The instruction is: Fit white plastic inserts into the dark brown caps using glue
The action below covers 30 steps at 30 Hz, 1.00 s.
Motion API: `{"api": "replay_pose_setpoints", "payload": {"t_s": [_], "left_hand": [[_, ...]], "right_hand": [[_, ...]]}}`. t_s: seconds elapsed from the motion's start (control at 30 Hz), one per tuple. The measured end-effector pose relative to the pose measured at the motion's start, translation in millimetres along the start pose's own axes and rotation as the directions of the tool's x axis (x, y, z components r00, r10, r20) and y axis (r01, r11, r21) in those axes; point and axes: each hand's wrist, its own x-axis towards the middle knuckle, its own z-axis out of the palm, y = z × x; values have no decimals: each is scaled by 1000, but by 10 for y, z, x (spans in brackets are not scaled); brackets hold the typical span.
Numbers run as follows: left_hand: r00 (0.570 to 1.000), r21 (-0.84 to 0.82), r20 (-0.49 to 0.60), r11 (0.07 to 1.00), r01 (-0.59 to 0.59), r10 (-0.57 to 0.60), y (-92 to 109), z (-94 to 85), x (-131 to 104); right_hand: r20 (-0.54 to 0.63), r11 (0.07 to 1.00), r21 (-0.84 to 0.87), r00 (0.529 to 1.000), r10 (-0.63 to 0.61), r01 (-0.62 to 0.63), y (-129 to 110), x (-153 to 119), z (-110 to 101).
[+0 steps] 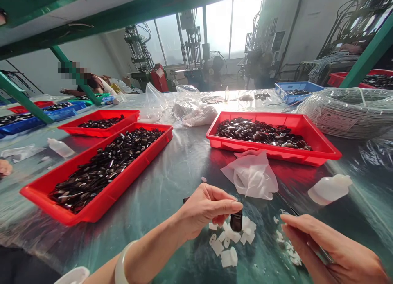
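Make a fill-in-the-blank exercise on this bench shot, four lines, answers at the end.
1. The left hand pinches a small part coloured ____.
2. The pale bangle circles the ____ wrist.
3. The crumpled white sheet lies just in front of a tray coloured ____.
4. The bottle right of that sheet lies on its ____.

Missing words: black; left; red; side.

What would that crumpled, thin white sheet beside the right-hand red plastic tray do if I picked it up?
The sheet would probably flop and droop, since it lies in loose folds. It's likely light, because its edges look thin. It probably wouldn't roll: its corners spread out flat.
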Motion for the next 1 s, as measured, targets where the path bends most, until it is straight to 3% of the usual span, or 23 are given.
{"api": "replay_pose_setpoints", "payload": {"t_s": [0.13, 0.23, 0.5, 0.7, 0.83, 1.0], "left_hand": [[1000, -5, -4, 1000, 7, -7, 4, 6, -3], [1000, -17, -3, 1000, 11, -11, 1, 9, -6], [1000, -42, 2, 999, 25, -25, -16, 20, -10], [1000, -77, 2, 997, 21, -21, -45, 22, -6], [1000, -78, 10, 997, 18, -17, -47, 27, -10], [999, -58, 18, 997, 49, -48, -34, 41, -18]], "right_hand": [[53, 909, -417, 998, 16, 8, 172, 45, -62], [146, 845, -534, 982, 121, -25, 295, 50, -89], [255, 879, -435, 910, 328, -195, 323, 95, -125], [317, 908, -355, 885, 340, -221, 292, 136, -154], [301, 932, -283, 901, 312, -228, 299, 124, -194], [300, 930, -161, 882, 364, -329, 263, 123, -277]]}}
